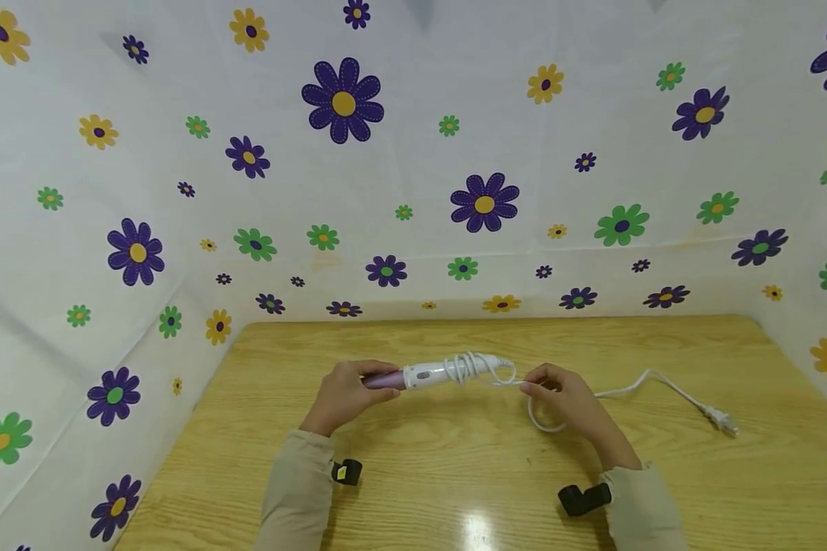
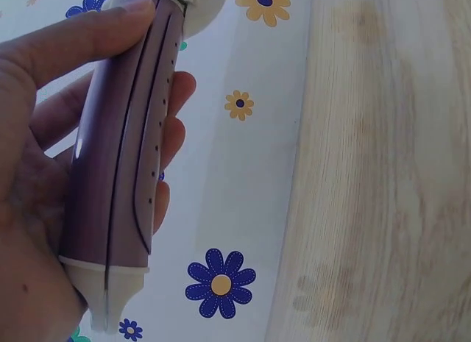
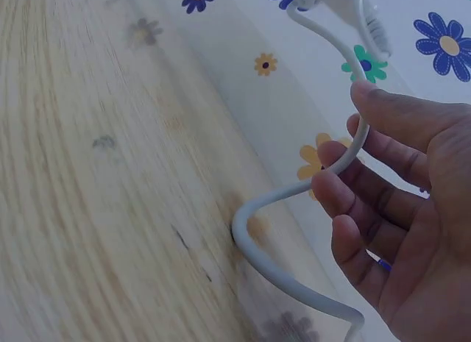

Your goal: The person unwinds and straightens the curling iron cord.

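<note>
A hair curling iron (image 1: 427, 374) with a white handle and a purple barrel (image 2: 121, 136) is held above the table, lying roughly sideways. My left hand (image 1: 348, 392) grips it by the barrel, thumb on one side and fingers curled round the other. The white cord (image 3: 280, 279) is wound in several loops around the handle's right end. Between thumb and fingertips, my right hand (image 1: 567, 398) pinches the cord a short way from those loops. Past this hand, the cord runs right along the table to a two-prong plug (image 1: 722, 419).
The wooden table (image 1: 455, 451) has a light grain and a bright reflection near its front. White sheeting (image 1: 413, 168) printed with flowers stands behind the table and along both sides. Black wrist mounts (image 1: 584, 500) stick out inward from both beige sleeves (image 1: 296, 486).
</note>
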Demonstrator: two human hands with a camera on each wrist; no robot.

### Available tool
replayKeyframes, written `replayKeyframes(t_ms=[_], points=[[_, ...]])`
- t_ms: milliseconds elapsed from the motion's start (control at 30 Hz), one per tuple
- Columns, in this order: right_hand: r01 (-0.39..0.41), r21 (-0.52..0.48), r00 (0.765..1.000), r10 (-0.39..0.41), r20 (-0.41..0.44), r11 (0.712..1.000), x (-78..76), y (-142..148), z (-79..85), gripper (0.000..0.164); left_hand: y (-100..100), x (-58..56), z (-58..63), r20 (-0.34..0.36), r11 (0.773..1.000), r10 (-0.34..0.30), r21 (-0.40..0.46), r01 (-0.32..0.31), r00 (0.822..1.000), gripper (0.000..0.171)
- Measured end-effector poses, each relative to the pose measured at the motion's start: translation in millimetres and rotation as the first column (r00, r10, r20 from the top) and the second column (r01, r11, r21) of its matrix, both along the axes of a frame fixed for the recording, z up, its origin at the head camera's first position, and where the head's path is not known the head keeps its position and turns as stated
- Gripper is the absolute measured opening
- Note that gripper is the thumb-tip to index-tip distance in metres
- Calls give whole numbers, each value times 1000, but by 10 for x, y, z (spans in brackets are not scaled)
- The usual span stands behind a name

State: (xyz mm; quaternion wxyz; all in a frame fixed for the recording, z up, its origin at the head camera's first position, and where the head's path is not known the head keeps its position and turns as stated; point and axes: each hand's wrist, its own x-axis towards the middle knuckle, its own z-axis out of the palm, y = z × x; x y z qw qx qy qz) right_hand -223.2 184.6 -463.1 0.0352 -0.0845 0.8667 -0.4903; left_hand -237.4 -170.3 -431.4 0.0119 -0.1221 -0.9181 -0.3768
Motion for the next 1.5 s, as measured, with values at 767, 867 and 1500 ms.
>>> replayKeyframes(t_ms=[767,867,1500], points=[[3,-175,999,-12,-49,985,139,298,302,24,-48,-21,-55,-9,992,30,-123,-31,1000,32],[28,-105,999,-32,-33,994,137,360,273,26,-106,-19,-22,3,993,64,-101,-64,998,33],[349,-34,936,-350,-38,937,47,539,61,40,-114,-13,46,111,996,-77,-42,82,991,31]])
